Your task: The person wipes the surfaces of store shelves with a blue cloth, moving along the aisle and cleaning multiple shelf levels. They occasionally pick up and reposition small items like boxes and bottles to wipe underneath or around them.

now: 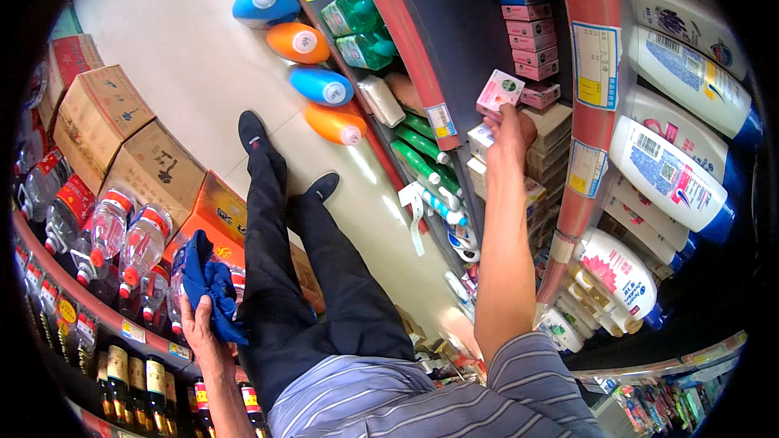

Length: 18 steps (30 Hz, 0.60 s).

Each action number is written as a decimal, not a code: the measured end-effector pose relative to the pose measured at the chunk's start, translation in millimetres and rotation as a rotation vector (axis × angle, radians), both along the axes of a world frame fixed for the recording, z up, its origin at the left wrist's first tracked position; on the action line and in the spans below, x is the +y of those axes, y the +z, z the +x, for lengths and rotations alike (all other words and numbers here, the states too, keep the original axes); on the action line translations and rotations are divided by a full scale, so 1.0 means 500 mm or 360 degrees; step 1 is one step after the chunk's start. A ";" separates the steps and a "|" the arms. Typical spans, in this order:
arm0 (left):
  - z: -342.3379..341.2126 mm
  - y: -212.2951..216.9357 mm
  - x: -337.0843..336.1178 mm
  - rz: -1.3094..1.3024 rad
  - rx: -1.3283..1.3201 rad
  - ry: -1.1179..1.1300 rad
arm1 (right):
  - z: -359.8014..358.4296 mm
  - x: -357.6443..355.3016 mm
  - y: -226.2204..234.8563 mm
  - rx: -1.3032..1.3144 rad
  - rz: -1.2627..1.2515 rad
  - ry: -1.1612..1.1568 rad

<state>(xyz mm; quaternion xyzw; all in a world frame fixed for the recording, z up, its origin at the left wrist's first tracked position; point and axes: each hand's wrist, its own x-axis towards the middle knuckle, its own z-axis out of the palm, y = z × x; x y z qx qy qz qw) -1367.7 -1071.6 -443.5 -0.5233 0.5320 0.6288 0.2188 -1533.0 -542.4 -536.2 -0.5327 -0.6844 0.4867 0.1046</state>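
My right hand [513,131] reaches onto the shelf at the right, its fingers closed on a small pink box [500,92]. The box is tilted, with its pink and white printed face showing. Just behind it rises a stack of similar pink boxes [532,47], and one more pink box [540,96] lies at the stack's foot. Below my fingers are piles of paler boxes [548,142]. At the left, my left hand [203,326] grips a crumpled dark blue cloth [207,280] beside the clear bottles.
Large white bottles [669,170] fill the right shelf. Orange and blue jugs [300,42] line the floor along the shelf's foot. Cardboard cartons [154,164] and clear red-capped bottles [142,247] stand at the left, above dark bottles [134,385]. My legs are in the aisle [162,8].
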 end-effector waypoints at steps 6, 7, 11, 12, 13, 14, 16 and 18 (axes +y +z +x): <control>-0.001 0.024 0.012 0.0049 0.0079 0.0068 | 0.064 -0.203 0.096 0.0383 -0.0577 0.0276; 0.000 0.026 0.015 0.0040 0.0102 0.0077 | 0.070 -0.235 0.121 0.0385 -0.0626 0.0351; 0.008 0.030 0.026 0.0030 0.0151 0.0090 | 0.094 -0.341 0.261 0.0509 -0.0743 0.0691; 0.010 0.035 0.032 0.0021 0.0147 0.0093 | 0.093 -0.367 0.311 0.0492 -0.0730 0.0788; 0.002 0.051 0.036 0.0093 0.0121 0.0086 | 0.097 -0.385 0.348 0.0702 -0.0688 0.0982; 0.009 0.046 0.037 0.0082 0.0132 0.0059 | 0.094 -0.383 0.367 0.0853 -0.0734 0.1209; -0.001 0.065 0.047 0.0014 0.0109 -0.0089 | 0.085 -0.396 0.412 0.1119 -0.0909 0.1448; 0.000 0.064 0.065 0.0124 0.0129 0.0046 | 0.079 -0.417 0.454 0.1277 -0.1066 0.1406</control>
